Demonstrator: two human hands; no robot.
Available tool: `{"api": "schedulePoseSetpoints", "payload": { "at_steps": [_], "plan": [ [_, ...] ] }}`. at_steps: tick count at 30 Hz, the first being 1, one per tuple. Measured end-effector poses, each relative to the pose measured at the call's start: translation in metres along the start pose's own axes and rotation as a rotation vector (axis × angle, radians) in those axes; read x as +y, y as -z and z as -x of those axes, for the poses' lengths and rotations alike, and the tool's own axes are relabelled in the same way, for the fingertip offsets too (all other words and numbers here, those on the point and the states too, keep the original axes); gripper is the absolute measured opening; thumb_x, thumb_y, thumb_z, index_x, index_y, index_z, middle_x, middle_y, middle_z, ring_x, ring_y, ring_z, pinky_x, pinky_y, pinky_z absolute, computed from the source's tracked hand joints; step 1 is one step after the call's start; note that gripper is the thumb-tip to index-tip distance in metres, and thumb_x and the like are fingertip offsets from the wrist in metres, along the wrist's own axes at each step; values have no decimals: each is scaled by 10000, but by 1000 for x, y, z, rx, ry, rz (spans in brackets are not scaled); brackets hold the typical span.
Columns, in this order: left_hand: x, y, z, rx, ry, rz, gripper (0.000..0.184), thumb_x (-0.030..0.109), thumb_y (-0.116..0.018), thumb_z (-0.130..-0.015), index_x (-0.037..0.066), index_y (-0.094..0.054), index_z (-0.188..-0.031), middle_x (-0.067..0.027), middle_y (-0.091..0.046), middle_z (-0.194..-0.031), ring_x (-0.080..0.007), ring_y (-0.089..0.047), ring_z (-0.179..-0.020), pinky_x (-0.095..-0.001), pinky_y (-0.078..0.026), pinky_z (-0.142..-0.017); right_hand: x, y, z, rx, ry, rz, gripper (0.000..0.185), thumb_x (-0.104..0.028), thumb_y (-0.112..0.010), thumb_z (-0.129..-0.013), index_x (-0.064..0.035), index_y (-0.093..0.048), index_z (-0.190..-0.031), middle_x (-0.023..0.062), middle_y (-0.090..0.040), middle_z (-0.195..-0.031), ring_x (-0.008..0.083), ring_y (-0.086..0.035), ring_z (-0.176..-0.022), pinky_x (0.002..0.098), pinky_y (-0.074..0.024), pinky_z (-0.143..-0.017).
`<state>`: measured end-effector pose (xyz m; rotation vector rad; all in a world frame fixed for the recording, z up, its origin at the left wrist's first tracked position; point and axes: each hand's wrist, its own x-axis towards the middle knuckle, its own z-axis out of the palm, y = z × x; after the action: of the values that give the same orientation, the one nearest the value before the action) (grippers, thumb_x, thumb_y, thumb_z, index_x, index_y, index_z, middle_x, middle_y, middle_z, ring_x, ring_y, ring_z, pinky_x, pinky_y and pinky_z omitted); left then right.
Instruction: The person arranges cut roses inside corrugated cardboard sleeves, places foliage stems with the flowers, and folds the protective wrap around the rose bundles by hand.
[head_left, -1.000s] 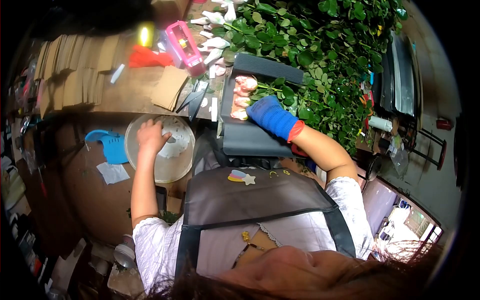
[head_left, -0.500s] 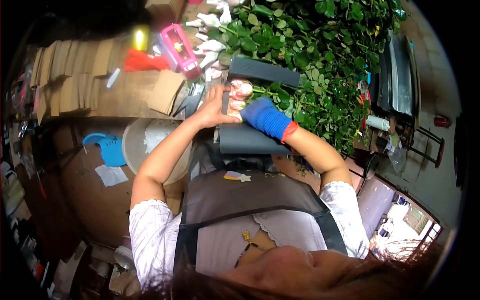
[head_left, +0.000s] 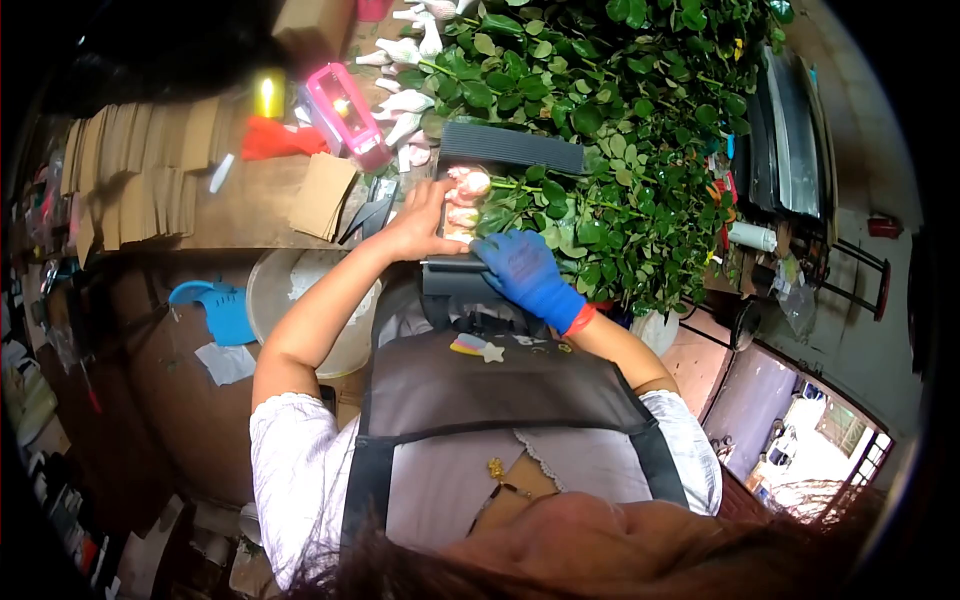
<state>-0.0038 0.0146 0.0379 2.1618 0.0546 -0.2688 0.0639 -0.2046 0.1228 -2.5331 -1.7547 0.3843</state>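
Note:
Pink roses lie in a short stack on the dark ribbed sheet, with their leafy stems running right. My left hand is bare and rests at the flower-head end, its thumb and fingers spread around the roses' left side. My right hand wears a blue glove with a red cuff. Its fingers are closed at the near edge of the dark sheet, just below the lowest rose, and the near flap looks partly raised there. The glove hides part of the sheet and the fingertips.
Black scissors and brown cardboard pieces lie left of my left hand. Beyond are a pink tape dispenser, white-wrapped flower heads and a red cloth. Leafy stems pile up at right. A round bin stands below the table edge.
My left hand has come from above the bin to the roses. My gloved hand has moved from the stems down to the sheet's near edge, and the near flap has shifted up.

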Motion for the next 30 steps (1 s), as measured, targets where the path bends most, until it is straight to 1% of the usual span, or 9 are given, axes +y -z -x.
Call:
{"api": "schedulePoseSetpoints", "payload": {
  "at_steps": [3,4,5,7,10,14,21,26,30],
  "plan": [
    [1,3,1,-7,-7,-7,1090,430,-872,-687,5,-260,-1482,-255,-409,-1322,-430,-402,-1286,-460,-343,-1107,19,21,-6,82,-88,-797,271,-256,-690,-857,-112,-683,-1087,97,-696,-942,276,-687,-882,401,-541,-753],
    [0,3,0,-5,-13,-2,1088,434,-870,-689,5,-260,-1483,-254,-409,-1323,-429,-403,-1284,-461,-341,-1108,24,26,-11,168,-153,-787,319,-282,-720,-856,-99,-690,-1114,119,-717,-943,307,-704,-869,388,-556,-781],
    [-1,2,0,-3,-16,4,1087,437,-867,-691,5,-260,-1483,-253,-410,-1324,-427,-404,-1282,-463,-339,-1109,29,24,-18,211,-145,-553,323,-331,-697,-858,-131,-689,-1112,116,-723,-922,316,-704,-856,411,-550,-755],
    [-2,-1,1,1,-27,47,1055,405,-866,-689,26,-276,-1476,-264,-396,-1340,-452,-379,-1291,-487,-329,-1114,40,12,-32,-48,-205,-210,295,-389,-646,-879,-149,-673,-1048,106,-725,-900,314,-704,-840,439,-542,-731],
    [-2,2,0,-3,-36,64,1043,392,-867,-688,38,-279,-1473,-265,-387,-1351,-463,-359,-1305,-498,-319,-1120,41,-20,-53,-200,-168,-27,290,-425,-593,-900,-151,-623,-991,93,-719,-875,304,-703,-825,464,-524,-709],
    [-1,3,-1,-22,-22,37,1083,420,-876,-687,2,-262,-1476,-257,-391,-1358,-430,-378,-1304,-459,-319,-1126,43,-26,-47,-209,-156,-103,292,-429,-591,-902,-148,-587,-984,89,-711,-847,308,-699,-812,468,-512,-700],
    [0,4,-8,-73,47,77,1084,435,-870,-713,28,-237,-1493,-254,-373,-1359,-418,-346,-1320,-457,-281,-1146,39,-16,-52,-284,-95,-52,265,-395,-576,-916,-150,-598,-1012,97,-714,-865,313,-701,-825,471,-517,-713],
    [-10,-14,-14,221,-19,193,668,346,-822,-792,38,-512,-1298,-154,-517,-1189,-306,-499,-1182,-388,-383,-1037,42,-10,-51,-283,-116,-87,271,-372,-590,-902,-129,-608,-1020,111,-719,-913,312,-704,-857,454,-531,-721],
    [-3,-22,-6,281,-6,175,660,290,-826,-753,46,-527,-1289,-155,-542,-1155,-323,-533,-1133,-405,-410,-1012,41,-7,-46,-109,-271,-153,261,-363,-602,-894,-134,-611,-1019,116,-718,-924,315,-704,-867,450,-534,-722]
  ]
}}
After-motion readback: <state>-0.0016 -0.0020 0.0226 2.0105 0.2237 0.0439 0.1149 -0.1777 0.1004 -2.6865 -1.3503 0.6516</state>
